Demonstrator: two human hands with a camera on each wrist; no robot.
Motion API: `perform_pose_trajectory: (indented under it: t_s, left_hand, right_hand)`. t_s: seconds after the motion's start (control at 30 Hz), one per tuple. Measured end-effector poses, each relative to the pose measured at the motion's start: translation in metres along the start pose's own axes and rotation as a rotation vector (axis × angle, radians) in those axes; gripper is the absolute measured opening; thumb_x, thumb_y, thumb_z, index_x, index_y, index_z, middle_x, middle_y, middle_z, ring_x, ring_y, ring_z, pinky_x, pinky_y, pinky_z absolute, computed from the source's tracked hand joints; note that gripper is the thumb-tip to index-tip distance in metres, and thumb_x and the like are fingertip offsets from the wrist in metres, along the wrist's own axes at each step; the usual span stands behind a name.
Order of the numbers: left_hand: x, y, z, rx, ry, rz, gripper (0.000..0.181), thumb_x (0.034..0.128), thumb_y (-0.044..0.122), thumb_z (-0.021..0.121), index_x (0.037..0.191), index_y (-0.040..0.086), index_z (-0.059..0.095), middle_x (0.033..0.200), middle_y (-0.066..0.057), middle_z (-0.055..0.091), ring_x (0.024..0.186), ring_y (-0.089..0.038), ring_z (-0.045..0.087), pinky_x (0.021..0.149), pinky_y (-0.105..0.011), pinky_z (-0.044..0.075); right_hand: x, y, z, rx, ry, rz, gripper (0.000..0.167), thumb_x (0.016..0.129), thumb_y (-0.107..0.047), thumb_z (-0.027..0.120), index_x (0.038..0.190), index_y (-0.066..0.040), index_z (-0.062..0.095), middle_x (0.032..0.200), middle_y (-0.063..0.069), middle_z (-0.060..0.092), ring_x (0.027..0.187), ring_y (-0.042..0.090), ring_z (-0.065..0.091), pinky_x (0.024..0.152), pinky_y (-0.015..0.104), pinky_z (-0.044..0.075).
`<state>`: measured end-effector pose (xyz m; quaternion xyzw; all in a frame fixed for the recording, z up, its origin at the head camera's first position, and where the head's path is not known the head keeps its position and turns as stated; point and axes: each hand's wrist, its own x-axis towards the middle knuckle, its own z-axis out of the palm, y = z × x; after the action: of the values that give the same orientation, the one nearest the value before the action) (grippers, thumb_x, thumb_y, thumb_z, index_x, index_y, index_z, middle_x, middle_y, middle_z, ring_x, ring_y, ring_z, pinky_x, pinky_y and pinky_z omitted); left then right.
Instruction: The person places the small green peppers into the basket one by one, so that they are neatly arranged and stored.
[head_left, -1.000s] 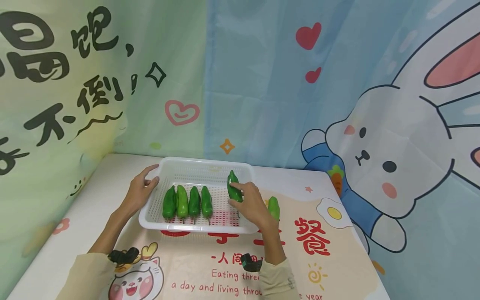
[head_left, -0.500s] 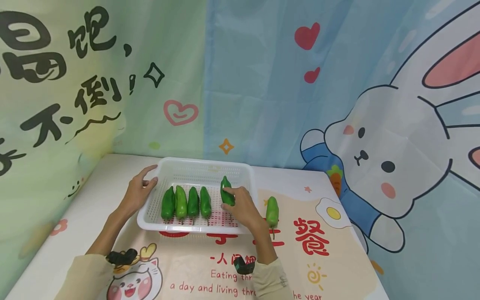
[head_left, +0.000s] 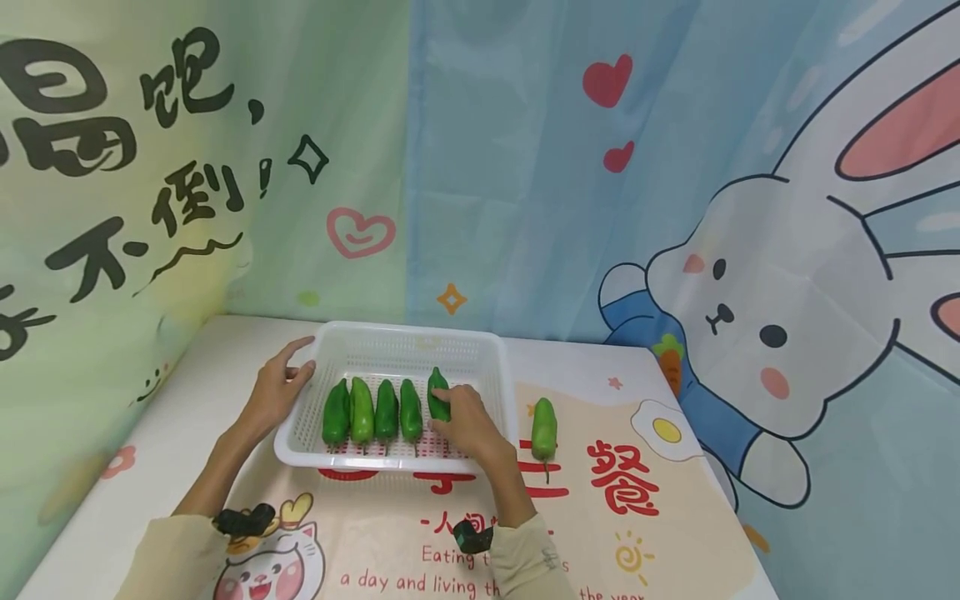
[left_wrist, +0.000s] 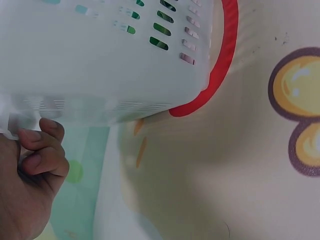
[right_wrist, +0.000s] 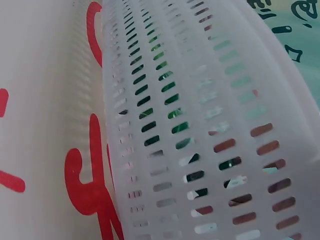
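Observation:
A white slotted plastic basket [head_left: 375, 464] stands on the table. My left hand [head_left: 273, 393] grips its left rim; the left wrist view shows that hand's fingers [left_wrist: 47, 157] curled at the rim. Inside the basket, my right hand [head_left: 474, 423] pinches a green pepper [head_left: 437, 385] between thumb and fingers, its lower end hidden by the hand. Left of it, several green peppers [head_left: 387, 412] lie side by side in a row, stems towards me. In the right wrist view the basket wall [right_wrist: 210, 115] covers most of the hand and peppers.
One lighter green pepper [head_left: 544, 429] lies on the table right of the basket. A printed cloth with red characters [head_left: 624, 479] covers the table. A patterned curtain [head_left: 510, 208] hangs close behind the basket.
My right hand has carried its pepper leftward and lower, closer to the row in the basket. The pepper outside has come fully into sight. My left hand stays at the rim.

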<state>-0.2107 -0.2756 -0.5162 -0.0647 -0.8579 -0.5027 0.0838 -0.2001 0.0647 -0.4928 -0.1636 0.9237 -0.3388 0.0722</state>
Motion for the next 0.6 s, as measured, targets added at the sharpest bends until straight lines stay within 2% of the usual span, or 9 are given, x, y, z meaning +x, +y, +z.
perform_pose_trajectory:
  t_s: [0.23,0.53,0.57,0.6]
  left_hand:
    - [-0.001,-0.003,0.000,0.013,0.013,-0.005,0.056,0.1158,0.016,0.053,0.167,0.002,0.036,0.103,-0.039,0.076,0.066,-0.019,0.077,0.055,-0.028,0.062]
    - [0.000,0.000,0.000,-0.016,-0.001,-0.027,0.058,0.1163,0.018,0.052,0.169,0.002,0.033,0.116,-0.043,0.073,0.076,-0.035,0.081,0.058,-0.030,0.064]
    - [0.000,0.000,0.001,-0.016,-0.001,-0.026,0.058,0.1163,0.018,0.052,0.169,0.002,0.033,0.115,-0.043,0.073,0.077,-0.036,0.081,0.058,-0.030,0.064]
    - [0.000,0.001,0.001,-0.016,0.000,-0.024,0.058,0.1163,0.018,0.052,0.169,0.002,0.034,0.115,-0.043,0.073,0.077,-0.036,0.081,0.058,-0.030,0.064]
  right_hand:
    - [0.004,-0.003,0.006,-0.019,-0.022,-0.007,0.053,0.099,-0.008,0.080,0.148,0.005,0.064,0.134,0.025,0.065,0.120,0.032,0.059,0.109,0.052,0.054]
    - [0.013,-0.004,0.013,-0.060,-0.048,-0.020,0.053,0.096,-0.004,0.081,0.143,0.011,0.065,0.135,0.028,0.068,0.121,0.033,0.061,0.108,0.053,0.054]
    - [0.020,0.007,0.020,-0.070,-0.039,-0.044,0.054,0.096,-0.009,0.082,0.144,0.009,0.065,0.135,0.025,0.069,0.121,0.030,0.061,0.108,0.049,0.055]
    - [0.021,0.008,0.020,-0.074,-0.041,-0.041,0.054,0.096,-0.010,0.082,0.144,0.009,0.065,0.136,0.026,0.069,0.121,0.030,0.062,0.108,0.049,0.056]
